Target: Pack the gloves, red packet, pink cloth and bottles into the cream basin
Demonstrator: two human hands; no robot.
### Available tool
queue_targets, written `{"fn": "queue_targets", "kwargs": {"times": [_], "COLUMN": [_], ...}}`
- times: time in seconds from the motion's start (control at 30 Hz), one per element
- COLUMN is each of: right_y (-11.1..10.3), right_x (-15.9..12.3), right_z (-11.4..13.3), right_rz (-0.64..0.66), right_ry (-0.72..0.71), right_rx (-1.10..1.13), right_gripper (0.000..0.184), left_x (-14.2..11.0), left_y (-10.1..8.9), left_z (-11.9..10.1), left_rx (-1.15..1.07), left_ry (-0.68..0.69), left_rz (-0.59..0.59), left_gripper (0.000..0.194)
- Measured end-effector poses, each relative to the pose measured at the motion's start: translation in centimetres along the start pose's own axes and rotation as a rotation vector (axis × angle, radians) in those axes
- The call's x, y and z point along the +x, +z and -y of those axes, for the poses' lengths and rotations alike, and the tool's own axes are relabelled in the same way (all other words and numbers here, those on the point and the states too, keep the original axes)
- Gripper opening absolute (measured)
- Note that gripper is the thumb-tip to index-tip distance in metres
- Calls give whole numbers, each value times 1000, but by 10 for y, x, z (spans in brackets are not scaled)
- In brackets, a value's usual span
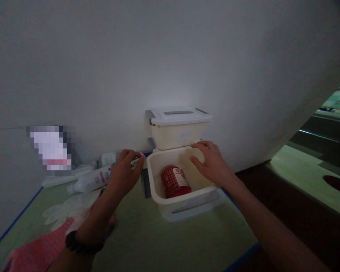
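My left hand (pixel 126 170) is beside the left rim of an uncovered cream plastic bin (pixel 152 177). Its thumb and fingers are curled together, and a small white patch shows between them that I cannot make out. My right hand (pixel 209 160) reaches over the bin's back right corner, fingers apart and nothing held. Inside the bin, a red container with a white label (pixel 171 183) lies tilted on its side, apart from both hands. Behind it, against the wall, stands a second cream bin (pixel 170 136) with a white lid (pixel 181 116).
On the green tabletop (pixel 147 241), left of my left arm, lie a white bottle (pixel 92 180), pale gloves (pixel 69 207) and a pink cloth (pixel 42 245). A blurred-out object (pixel 51 147) leans against the wall. Beyond the table's right edge is dark floor.
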State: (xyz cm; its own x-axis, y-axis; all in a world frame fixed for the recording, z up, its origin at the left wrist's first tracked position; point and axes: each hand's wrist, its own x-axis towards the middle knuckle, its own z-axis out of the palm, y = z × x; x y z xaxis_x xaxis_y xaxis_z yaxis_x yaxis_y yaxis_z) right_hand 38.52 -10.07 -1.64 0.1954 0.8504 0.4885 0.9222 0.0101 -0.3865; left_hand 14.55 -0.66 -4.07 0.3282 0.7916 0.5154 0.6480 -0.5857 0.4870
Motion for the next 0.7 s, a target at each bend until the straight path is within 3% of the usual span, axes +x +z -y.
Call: {"fn": "queue_targets", "kwargs": {"times": [0.1, 0.23, 0.33, 0.43, 0.57, 0.7], "right_y": [4, 16, 30, 48, 79, 118], "right_x": [-7, -13, -11, -5, -3, -13], "right_z": [38, 91, 129, 160, 185, 188], "right_rz": [-9, 59, 146, 276, 379, 470], "right_ry": [-164, -255, -354, -442, -401, -376], "right_rx": [85, 191, 147, 117, 191, 229], "right_gripper": [25, 22, 26, 27, 25, 25], "left_x": [-13, -25, -28, -30, -33, -40], "left_y": [-18, -65, -104, -129, -134, -115], "left_z": [16, 45, 71, 96, 116, 124], "left_rx": [-1, 48, 75, 164, 215, 223], "left_ry": [84, 108, -71, -282, -324, -336], "left_rz": [48, 350, 557, 686, 766, 826], "left_gripper": [29, 29, 36, 40, 38, 32]}}
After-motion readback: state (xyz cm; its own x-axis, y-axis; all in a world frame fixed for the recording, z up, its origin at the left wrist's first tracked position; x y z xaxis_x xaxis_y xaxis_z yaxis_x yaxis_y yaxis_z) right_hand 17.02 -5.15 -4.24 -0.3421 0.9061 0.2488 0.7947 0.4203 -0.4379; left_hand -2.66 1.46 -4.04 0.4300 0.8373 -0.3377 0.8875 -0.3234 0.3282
